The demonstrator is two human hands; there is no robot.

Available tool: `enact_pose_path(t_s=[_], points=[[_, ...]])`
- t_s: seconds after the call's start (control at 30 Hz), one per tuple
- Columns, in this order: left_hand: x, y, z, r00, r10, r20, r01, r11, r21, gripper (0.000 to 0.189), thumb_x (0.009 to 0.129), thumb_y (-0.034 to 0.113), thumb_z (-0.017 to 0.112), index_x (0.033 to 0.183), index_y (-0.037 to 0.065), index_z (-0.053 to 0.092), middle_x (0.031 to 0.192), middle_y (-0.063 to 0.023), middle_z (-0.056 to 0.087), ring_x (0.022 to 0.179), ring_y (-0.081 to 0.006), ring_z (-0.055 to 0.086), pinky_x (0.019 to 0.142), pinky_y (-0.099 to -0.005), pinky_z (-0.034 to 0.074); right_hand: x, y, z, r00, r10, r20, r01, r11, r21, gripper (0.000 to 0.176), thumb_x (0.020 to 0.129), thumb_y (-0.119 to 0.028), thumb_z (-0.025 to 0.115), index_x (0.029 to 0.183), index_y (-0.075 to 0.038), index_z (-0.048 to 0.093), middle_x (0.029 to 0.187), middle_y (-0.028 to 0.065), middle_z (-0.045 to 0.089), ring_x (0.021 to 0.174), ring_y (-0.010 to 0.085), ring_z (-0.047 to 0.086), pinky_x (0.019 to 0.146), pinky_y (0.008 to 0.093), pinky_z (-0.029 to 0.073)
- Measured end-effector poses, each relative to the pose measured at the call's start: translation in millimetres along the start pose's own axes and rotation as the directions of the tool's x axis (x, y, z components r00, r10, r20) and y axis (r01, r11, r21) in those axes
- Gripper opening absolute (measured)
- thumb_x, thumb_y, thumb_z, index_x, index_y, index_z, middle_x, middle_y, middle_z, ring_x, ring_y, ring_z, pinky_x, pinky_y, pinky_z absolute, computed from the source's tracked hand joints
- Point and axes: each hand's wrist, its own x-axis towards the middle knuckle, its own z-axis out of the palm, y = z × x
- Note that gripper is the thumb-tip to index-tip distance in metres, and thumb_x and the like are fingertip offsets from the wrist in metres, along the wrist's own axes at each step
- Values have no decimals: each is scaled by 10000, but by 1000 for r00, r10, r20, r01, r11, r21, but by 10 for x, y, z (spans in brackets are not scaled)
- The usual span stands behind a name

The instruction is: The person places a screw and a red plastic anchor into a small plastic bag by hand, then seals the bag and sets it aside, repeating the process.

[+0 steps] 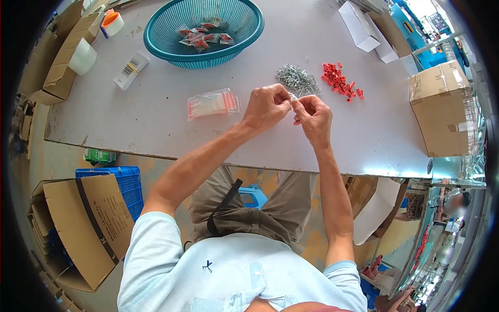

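My left hand [267, 107] and my right hand [314, 115] meet over the table, fingertips pinched close together. Between them shows a small whitish, shiny thing [293, 96], too small to make out. Just beyond my fingers lies a pile of silver screws [297, 79]. To its right is a heap of small red plugs [340, 82]. Left of my left hand sits a stack of clear zip bags [212, 104] with red edges.
A teal basket [156, 44] at the back holds several filled packets [200, 39]. A labelled bundle [131, 70], a tape roll [111, 24] and a white cup [82, 56] stand left. Cardboard boxes [442, 106] flank the table [358, 138]. A blue stool [253, 196] is below.
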Motion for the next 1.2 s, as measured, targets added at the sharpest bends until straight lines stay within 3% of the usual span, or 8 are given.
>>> enact_pose_path(t_s=[0.33, 0.67, 0.77, 0.83, 0.87, 0.93, 1.1, 1.2], points=[[40, 84, -56, 952, -284, 112, 299, 942, -154, 122, 911, 74, 698, 969, -31, 717, 800, -70, 729, 645, -99, 669, 591, -237, 555, -161, 20, -59, 925, -360, -117, 327, 916, -233, 103, 910, -90, 767, 982, -33, 721, 802, 92, 717, 663, 138, 691, 593, 289, 553], [13, 55, 47, 962, -237, 137, 266, 929, -258, 86, 907, 70, 678, 920, -11, 703, 738, -38, 697, 621, -88, 654, 567, -230, 531, 278, 810, -1624, 881, -349, -319, 59, 751, -658, 208, 882, -119, 769, 1080, -64, 736, 932, 115, 711, 769, 193, 721, 718, 360, 578], [0, 5, 31, 968, -207, 145, 236, 944, -229, 70, 911, 57, 659, 909, -5, 692, 740, -37, 683, 627, -86, 640, 563, -236, 510, 462, 750, -1681, 926, -223, -306, -42, 742, -669, 261, 858, -165, 792, 1094, -71, 732, 944, 130, 724, 820, 269, 730, 779, 408, 579], [18, 7, 61, 972, -183, 148, 212, 955, -209, 60, 914, 49, 649, 905, 0, 682, 751, -36, 667, 637, -86, 624, 566, -239, 495, 703, 980, -1679, 883, -387, -264, 117, 729, -675, 293, 829, -207, 810, 1085, -82, 739, 945, 160, 731, 863, 350, 723, 792, 461, 570], [7, 19, 63, 972, -179, 155, 209, 955, -209, 55, 915, 47, 647, 903, 2, 677, 757, -34, 658, 642, -86, 616, 570, -240, 491, 756, 947, -1650, 866, -443, -231, 136, 654, -744, 297, 813, -238, 820, 1057, -91, 736, 912, 153, 746, 796, 283, 727, 754, 439, 570], [8, -28, 78, 966, -195, 170, 231, 945, -230, 34, 911, 30, 643, 907, 9, 670, 775, -27, 652, 645, -90, 604, 576, -233, 488, 876, 1013, -1624, 934, -271, -233, 7, 667, -745, 174, 819, -215, 734, 930, -81, 745, 835, 185, 722, 812, 371, 713, 764, 472, 568], [-29, -6, 100, 957, -226, 180, 269, 926, -266, 22, 939, 2, 669, 942, 18, 654, 796, -15, 649, 648, -80, 595, 580, -227, 485, 805, 971, -1618, 949, -247, -196, -31, 546, -837, 144, 819, -136, 644, 906, -67, 735, 848, 185, 733, 801, 371, 724, 789, 471, 585], [-32, -40, 91, 961, -210, 180, 249, 940, -234, 32, 955, 12, 681, 952, 20, 650, 800, -11, 646, 651, -71, 592, 581, -228, 489, 500, 693, -1481, 981, -173, -83, 97, 821, -562, 139, 832, -105, 660, 916, -9, 714, 815, 139, 738, 697, 257, 728, 666, 405, 611]])
